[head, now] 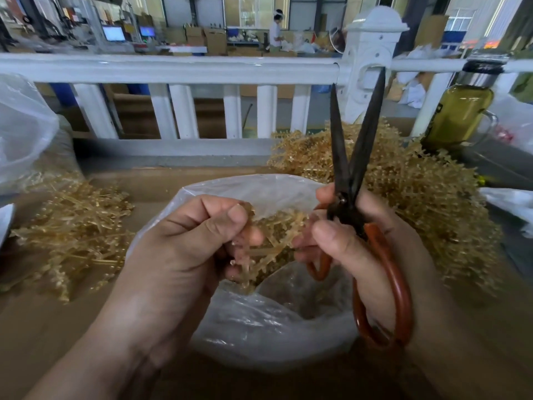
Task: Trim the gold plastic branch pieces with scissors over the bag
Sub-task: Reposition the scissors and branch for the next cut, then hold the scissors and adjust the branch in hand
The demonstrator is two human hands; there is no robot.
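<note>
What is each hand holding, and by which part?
Left hand grips the gold plastic branch piece by its left end; right hand holds the black-bladed scissors by their orange handle loops.

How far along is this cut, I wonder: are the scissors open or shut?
Open. The scissors show blades spread in a V, tips apart and pointing up, nothing between them. The right hand grips the handles.

No legible text anywhere. Dark label (438, 110) on the bottle (461, 116), right of the scissors (353, 157): too blurred to read. Two lit monitors (114, 33), far up-left of scissors: screens too small, unreadable. Cardboard boxes (215, 40) nr them: markings can't be made out.
</note>
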